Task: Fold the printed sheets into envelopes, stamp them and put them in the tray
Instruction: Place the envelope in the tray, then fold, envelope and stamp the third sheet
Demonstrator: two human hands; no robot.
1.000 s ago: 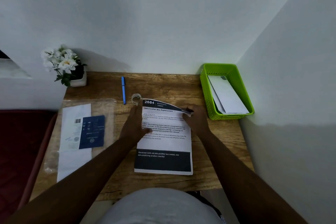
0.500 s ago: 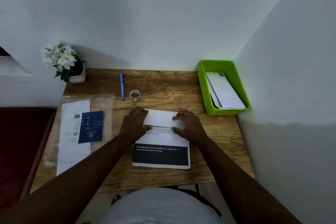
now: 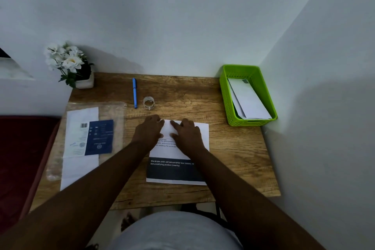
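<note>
A printed sheet [image 3: 174, 170] lies in the middle of the wooden desk [image 3: 233, 148], its top third folded down toward me so the white back shows. My left hand [image 3: 148, 133] presses flat on the left part of that folded flap. My right hand [image 3: 187, 135] presses beside it, fingers stretched along the fold's far edge. A dark band with white text crosses the sheet's near end. The green tray [image 3: 226, 95] stands at the desk's far right corner and holds white folded envelopes [image 3: 248, 100].
A blue pen [image 3: 134, 92] and a small roll of tape [image 3: 148, 103] lie beyond the sheet. At the left, a clear plastic sleeve holds white paper and a dark blue card [image 3: 99, 137]. A pot of white flowers [image 3: 69, 65] fills the far left corner. Walls close the back and right.
The sheet's top edge was lifted and brought down toward me into a fold. Both hands then moved closer together along the crease, the right one sliding left.
</note>
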